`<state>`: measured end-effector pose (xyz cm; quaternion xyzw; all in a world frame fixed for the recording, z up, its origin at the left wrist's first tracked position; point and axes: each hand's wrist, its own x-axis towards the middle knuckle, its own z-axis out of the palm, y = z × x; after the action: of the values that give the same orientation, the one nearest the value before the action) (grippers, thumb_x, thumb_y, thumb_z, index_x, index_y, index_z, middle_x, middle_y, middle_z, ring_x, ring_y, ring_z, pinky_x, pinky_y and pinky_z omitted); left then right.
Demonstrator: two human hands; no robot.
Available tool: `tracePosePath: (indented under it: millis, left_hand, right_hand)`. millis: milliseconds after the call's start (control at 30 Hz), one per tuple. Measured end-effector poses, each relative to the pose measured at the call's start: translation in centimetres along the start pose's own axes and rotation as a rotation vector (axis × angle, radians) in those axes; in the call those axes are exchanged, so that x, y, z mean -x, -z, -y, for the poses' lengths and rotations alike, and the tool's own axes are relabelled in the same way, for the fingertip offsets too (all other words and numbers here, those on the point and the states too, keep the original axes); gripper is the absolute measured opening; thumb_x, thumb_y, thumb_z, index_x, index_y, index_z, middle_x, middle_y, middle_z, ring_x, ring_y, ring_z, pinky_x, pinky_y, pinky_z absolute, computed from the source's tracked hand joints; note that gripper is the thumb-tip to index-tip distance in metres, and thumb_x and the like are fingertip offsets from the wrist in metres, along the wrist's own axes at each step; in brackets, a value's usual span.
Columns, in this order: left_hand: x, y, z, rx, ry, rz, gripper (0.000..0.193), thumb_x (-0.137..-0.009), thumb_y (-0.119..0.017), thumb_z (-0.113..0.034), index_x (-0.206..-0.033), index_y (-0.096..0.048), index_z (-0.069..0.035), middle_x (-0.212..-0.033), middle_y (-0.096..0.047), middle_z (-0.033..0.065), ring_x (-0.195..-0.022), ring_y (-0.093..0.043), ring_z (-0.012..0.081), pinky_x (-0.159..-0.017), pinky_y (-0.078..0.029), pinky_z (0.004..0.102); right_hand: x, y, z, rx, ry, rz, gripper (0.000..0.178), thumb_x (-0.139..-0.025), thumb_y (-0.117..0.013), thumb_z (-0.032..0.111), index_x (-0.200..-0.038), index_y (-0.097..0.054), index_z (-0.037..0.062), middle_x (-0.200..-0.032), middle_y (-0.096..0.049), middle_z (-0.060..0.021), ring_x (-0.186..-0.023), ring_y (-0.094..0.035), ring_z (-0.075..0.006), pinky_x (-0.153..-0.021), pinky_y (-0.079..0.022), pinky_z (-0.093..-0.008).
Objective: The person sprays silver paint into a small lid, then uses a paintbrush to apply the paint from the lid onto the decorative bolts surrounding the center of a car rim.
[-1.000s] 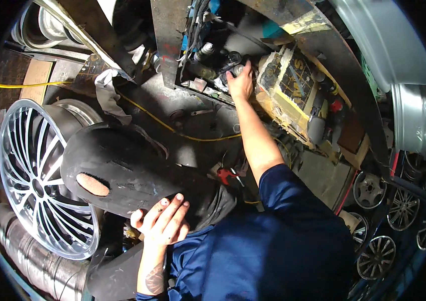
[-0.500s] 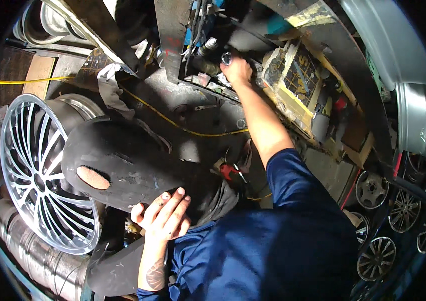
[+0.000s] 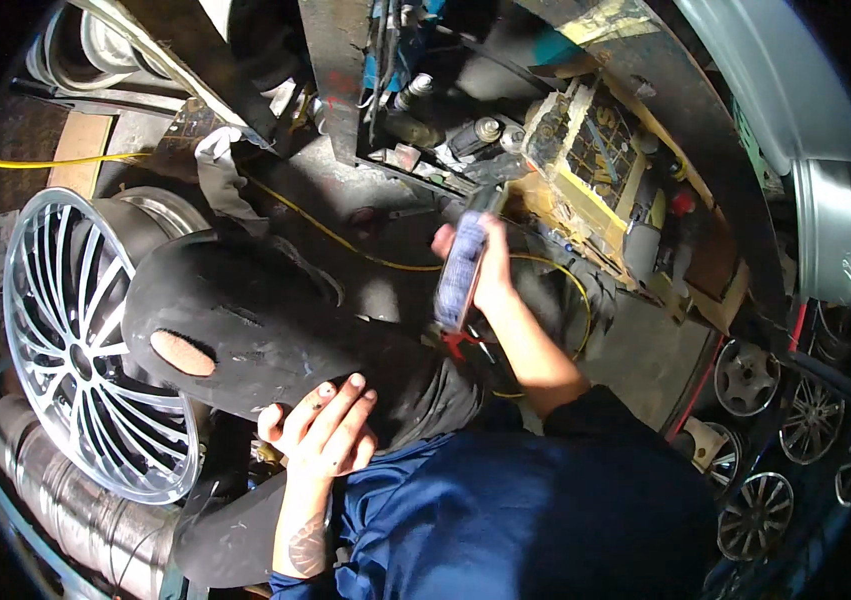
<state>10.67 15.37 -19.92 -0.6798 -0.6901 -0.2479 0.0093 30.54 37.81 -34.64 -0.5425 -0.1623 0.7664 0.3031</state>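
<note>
In my right hand [image 3: 490,265] is a tall can [image 3: 461,265] with a bluish printed label, tilted and somewhat blurred. My fingers wrap round its upper part, above the floor and beyond my knee. My left hand [image 3: 325,430] lies on my dark trouser leg [image 3: 245,310], fingers stretched out and slightly apart, holding nothing. That knee has a torn hole. Beside it, at the left, a silver multi-spoke wheel rim [image 3: 80,350] stands tilted. A red-handled tool [image 3: 455,345] on the floor is partly hidden behind the can.
A yellow hose [image 3: 385,262] curves across the floor. Beyond it, a low shelf holds a dark can [image 3: 485,130] and other cans, beside a worn box [image 3: 585,150]. A grey cloth [image 3: 220,170] hangs near the rim. More wheels [image 3: 755,515] stand at the right.
My right hand has drawn back from the low shelf toward me, bringing the can with it. The left hand stays on my leg.
</note>
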Motion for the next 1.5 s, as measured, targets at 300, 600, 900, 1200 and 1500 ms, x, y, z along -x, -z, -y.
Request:
tracePosePath:
  millis: [300,600,900,1200,1500]
  left_hand:
    - [0.0,0.0,0.2,0.013,0.001,-0.037,0.028,-0.08,-0.056,-0.031,-0.098,-0.076,-0.024,-0.111,-0.071,-0.0083,-0.106,-0.06,0.0104,-0.111,-0.018,0.0412]
    - [0.0,0.0,0.3,0.01,-0.013,-0.038,0.028,-0.084,-0.054,-0.032,-0.1,-0.075,-0.024,-0.109,-0.071,-0.0089,-0.107,-0.058,0.0098,-0.11,-0.019,0.041]
    - [-0.1,0.3,0.7,-0.002,-0.03,0.005,0.027,-0.082,-0.055,-0.037,-0.097,-0.076,-0.027,-0.11,-0.071,-0.0103,-0.109,-0.058,0.0089,-0.108,-0.019,0.0392]
    - [-0.2,0.5,1.3,0.013,-0.078,0.076,0.028,-0.082,-0.056,-0.037,-0.1,-0.075,-0.025,-0.113,-0.07,-0.0091,-0.11,-0.056,0.0109,-0.103,-0.024,0.04]
    - [-0.1,0.6,1.6,-0.02,-0.109,0.087,0.029,-0.085,-0.054,-0.038,-0.103,-0.074,-0.027,-0.118,-0.069,-0.0101,-0.109,-0.057,0.0088,-0.108,-0.018,0.0407]
  right_hand:
    - [-1.1,4.0,1.1,0.673,-0.058,0.044,0.042,-0.095,-0.059,0.043,-0.108,-0.052,0.0035,-0.083,-0.064,-0.0098,-0.071,-0.064,-0.0199,-0.066,-0.055,-0.0364]
    - [-2.0,3.1,-6.2,0.927,0.267,0.246,0.042,-0.085,-0.074,0.015,-0.112,-0.042,0.0076,-0.096,-0.055,-0.008,-0.093,-0.055,-0.0181,-0.084,-0.049,-0.0381]
    - [-1.1,2.8,-8.7,1.284,0.259,0.552,0.066,-0.077,-0.076,0.014,-0.134,-0.043,0.0066,-0.125,-0.057,-0.0181,-0.118,-0.056,-0.0307,-0.101,-0.043,-0.0379]
    - [-0.1,5.5,-9.3,1.529,0.286,0.692,0.074,-0.071,-0.076,0.014,-0.136,-0.042,0.0076,-0.134,-0.051,-0.0175,-0.124,-0.051,-0.0348,-0.103,-0.042,-0.0412]
    - [-3.2,5.9,-6.0,1.807,0.159,0.768,0.062,-0.076,-0.067,0.008,-0.135,-0.048,0.0059,-0.139,-0.049,-0.0188,-0.13,-0.046,-0.0348,-0.107,-0.04,-0.0406]
